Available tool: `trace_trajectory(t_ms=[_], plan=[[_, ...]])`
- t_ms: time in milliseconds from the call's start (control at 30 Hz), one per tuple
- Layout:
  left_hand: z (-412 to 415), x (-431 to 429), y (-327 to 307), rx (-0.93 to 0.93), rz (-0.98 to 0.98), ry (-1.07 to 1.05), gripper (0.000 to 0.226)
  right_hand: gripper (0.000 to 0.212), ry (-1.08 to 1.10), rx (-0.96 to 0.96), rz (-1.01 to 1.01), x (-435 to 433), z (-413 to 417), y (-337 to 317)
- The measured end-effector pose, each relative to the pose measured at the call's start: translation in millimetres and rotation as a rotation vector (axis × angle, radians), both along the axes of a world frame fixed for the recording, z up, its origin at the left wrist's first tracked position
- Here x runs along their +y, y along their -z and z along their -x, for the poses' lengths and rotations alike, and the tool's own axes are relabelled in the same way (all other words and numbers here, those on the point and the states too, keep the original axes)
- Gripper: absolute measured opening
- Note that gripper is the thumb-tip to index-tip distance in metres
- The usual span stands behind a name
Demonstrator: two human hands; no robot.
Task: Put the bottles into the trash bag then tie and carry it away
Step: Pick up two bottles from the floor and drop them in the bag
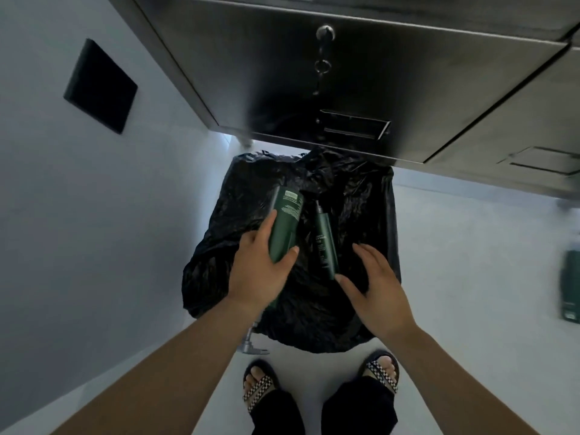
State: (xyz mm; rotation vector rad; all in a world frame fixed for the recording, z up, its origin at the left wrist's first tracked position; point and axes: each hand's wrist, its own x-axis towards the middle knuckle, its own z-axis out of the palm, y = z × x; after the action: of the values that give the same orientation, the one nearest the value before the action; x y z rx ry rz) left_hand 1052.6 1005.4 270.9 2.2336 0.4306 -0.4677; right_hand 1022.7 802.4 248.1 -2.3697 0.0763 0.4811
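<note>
A black trash bag (314,309) lines a bin on the floor right in front of my feet. My left hand (257,274) grips a wide dark green bottle (284,227) over the bag's mouth. A slimmer dark green bottle (326,243) with a pump top hangs over the bag just to its right. My right hand (373,287) is beside that bottle's lower end, fingers spread and relaxed; only the thumb tip is near the bottle, and I cannot tell whether it touches.
A stainless steel cabinet (345,73) with a lock and chain overhangs the bin's far side. A pale wall with a dark square panel (100,86) runs on the left. Another dark green item (569,287) lies on the floor at the right edge. A pedal (251,346) sticks out at the bin's base.
</note>
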Motion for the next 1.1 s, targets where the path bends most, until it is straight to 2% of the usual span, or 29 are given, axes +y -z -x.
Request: trace_trajectory(t_ms=[200, 400, 533, 633, 700, 900, 1100], plan=[[-24.5, -29.9, -3.1, -0.030, -0.122, 0.250, 0.073, 0.064, 0.031, 0.013, -0.014, -12.1, 18.1, -13.6], [-62.6, -63.4, -1.7, -0.154, -0.233, 0.481, 0.073, 0.064, 0.074, 0.012, -0.039, -20.9, 23.1, -16.9], [-58.4, -63.7, 12.6, -0.025, -0.360, 0.643, 0.074, 0.063, 0.097, 0.012, -0.043, -27.5, 23.0, -16.7], [-38.1, -47.2, 13.5, 0.098, -0.372, 0.606, 0.072, 0.064, 0.105, 0.027, -0.039, -29.7, 24.2, -25.2], [-27.1, -38.2, 3.1, 0.078, -0.345, 0.581, 0.068, 0.063, 0.114, 0.025, -0.046, -29.2, 24.9, -36.6], [-16.5, -16.1, -76.9, -0.014, -0.297, 0.577, 0.066, 0.064, 0.109, 0.028, -0.060, -18.5, 15.7, -110.8], [-7.9, -4.0, -222.9, -0.098, -0.256, 0.542, 0.065, 0.062, 0.153, -0.056, -0.071, -13.6, 7.5, -251.9]])
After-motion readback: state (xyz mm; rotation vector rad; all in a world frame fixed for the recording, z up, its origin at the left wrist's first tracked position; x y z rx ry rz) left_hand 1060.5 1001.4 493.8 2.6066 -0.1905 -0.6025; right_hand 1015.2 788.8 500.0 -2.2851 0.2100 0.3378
